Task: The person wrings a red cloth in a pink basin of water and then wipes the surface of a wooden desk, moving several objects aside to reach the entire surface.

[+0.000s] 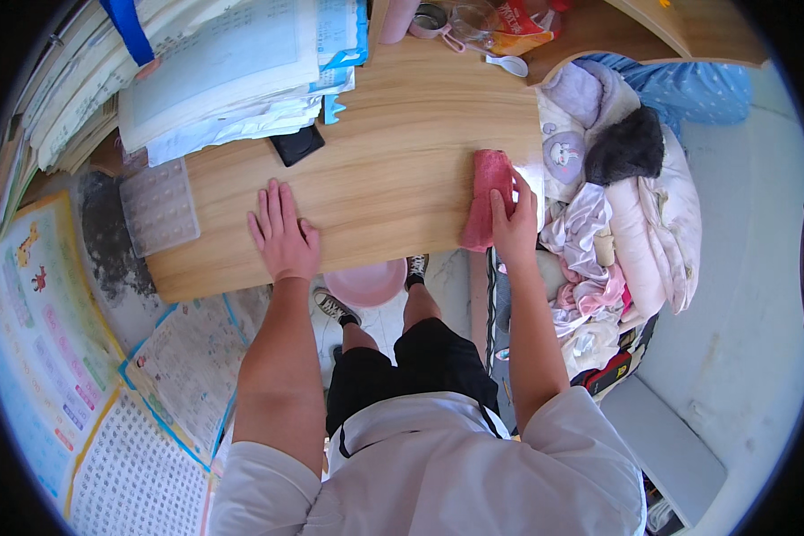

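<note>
My right hand [514, 224] grips the right side of a folded red cloth [488, 197], which lies at the right end of a wooden desk [388, 174]. My left hand [283, 234] rests palm down near the desk's front edge, fingers spread, holding nothing. Beyond its fingertips a flat black object [297, 145] lies partly under a pile of papers [228, 80]. To the left of that hand is a clear plastic tray with round bumps [161, 208], at the desk's left end.
A white spoon [508, 64], a pink-handled metal cup [431, 19] and a red packet [519, 27] are at the back. Clothes and bedding [643, 228] are heaped on the right. A pink basin [367, 281] stands on the floor below the front edge. Posters [47, 321] cover the left wall.
</note>
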The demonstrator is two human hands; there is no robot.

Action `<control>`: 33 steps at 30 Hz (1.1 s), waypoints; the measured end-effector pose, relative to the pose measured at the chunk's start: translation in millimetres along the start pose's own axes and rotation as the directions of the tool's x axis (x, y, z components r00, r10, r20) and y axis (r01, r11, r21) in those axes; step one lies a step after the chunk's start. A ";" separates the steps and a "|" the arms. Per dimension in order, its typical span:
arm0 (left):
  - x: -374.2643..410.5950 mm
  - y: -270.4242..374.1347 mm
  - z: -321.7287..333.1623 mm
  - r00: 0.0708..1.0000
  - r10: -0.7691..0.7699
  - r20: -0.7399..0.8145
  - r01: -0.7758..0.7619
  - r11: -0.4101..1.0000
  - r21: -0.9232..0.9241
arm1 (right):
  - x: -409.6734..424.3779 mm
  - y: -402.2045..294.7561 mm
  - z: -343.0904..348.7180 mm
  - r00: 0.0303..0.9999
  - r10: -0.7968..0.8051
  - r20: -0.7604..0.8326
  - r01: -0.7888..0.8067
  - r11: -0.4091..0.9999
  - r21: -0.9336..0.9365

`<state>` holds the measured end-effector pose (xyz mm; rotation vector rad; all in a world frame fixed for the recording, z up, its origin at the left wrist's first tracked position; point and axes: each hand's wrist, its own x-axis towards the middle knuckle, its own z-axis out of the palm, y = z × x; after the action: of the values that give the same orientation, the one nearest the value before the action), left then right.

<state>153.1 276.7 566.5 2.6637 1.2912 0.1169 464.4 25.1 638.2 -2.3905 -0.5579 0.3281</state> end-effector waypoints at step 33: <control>-5.4 -3.9 1.7 1.000 -0.007 0.020 0.007 1.000 0.017 | 38.2 -33.7 104.3 0.818 -0.565 -0.106 0.522 0.808 -0.274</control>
<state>147.0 274.7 564.1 2.6672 1.3007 0.0791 449.3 123.1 577.9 -2.3104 -1.2157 -0.2278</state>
